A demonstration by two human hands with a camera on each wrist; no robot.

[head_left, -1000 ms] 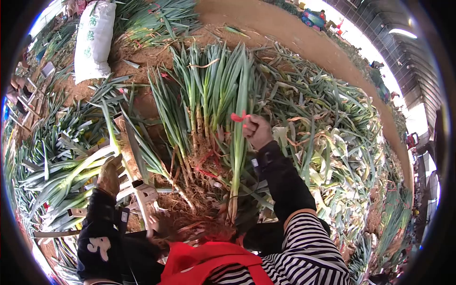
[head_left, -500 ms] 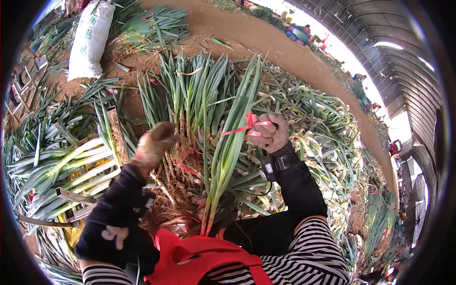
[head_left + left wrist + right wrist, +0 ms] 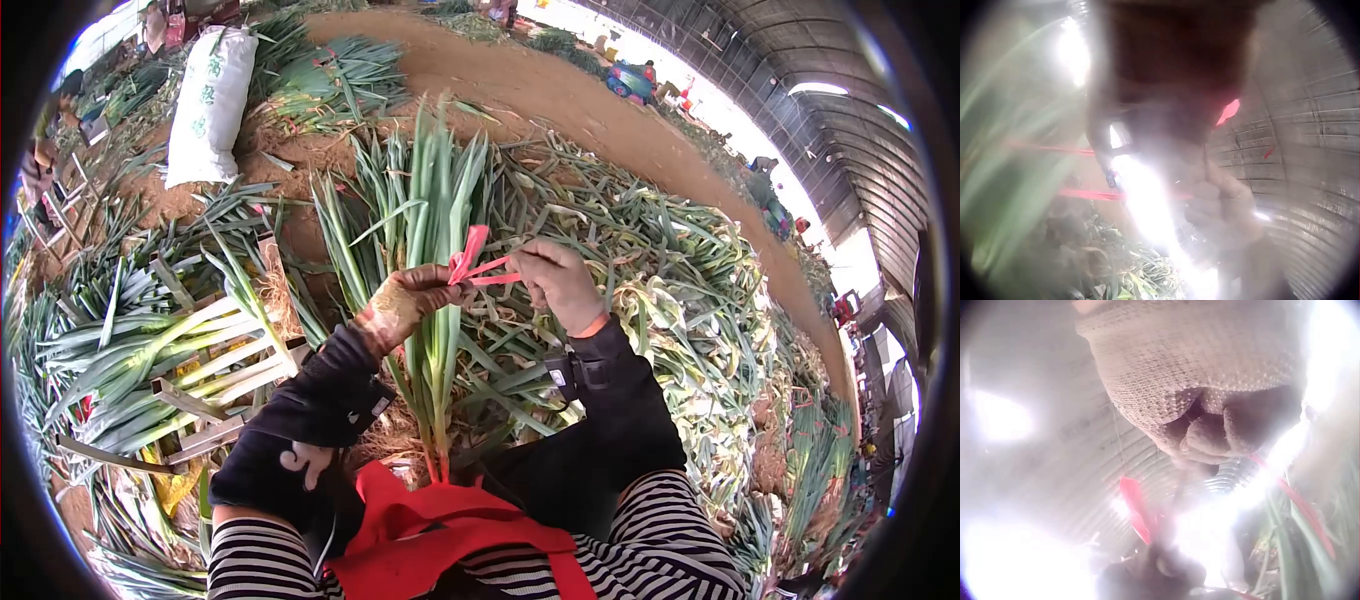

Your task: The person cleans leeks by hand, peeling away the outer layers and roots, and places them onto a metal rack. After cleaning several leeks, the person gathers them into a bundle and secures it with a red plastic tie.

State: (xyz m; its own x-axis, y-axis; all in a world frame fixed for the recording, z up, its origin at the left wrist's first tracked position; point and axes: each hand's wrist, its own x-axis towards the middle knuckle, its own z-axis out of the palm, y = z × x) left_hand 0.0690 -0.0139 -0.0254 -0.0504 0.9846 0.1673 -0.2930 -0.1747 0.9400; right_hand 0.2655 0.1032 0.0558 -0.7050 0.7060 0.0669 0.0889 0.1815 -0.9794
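Observation:
A bundle of long green onions (image 3: 438, 345) stands upright in front of the red apron, root ends down by the lap. Pink-red tying ribbon (image 3: 477, 240) crosses the leaves, with a loop sticking up. My gloved left hand (image 3: 405, 300) pinches the ribbon at the bundle, thumb and fingertips over the leaves. To its right, my right hand (image 3: 562, 285) grips the ribbon's strands with curled fingers, and they stretch between both hands. A knitted, dotted glove (image 3: 1191, 369) covers that hand in the right wrist view. The left wrist view is blurred; ribbon strands (image 3: 1091, 195) cross it.
Loose green onions (image 3: 345, 235) stand behind the bundle. A wooden rack (image 3: 215, 435) with trimmed onions is at left. Heaped leaves (image 3: 690, 330) spread at right. A white sack (image 3: 210, 105) lies at the back left, near a dirt path (image 3: 480, 65).
My left hand has come up from the lower left to the bundle and taken hold of the ribbon. The right hand has swung the bundle upright and now pulls the strands rightward.

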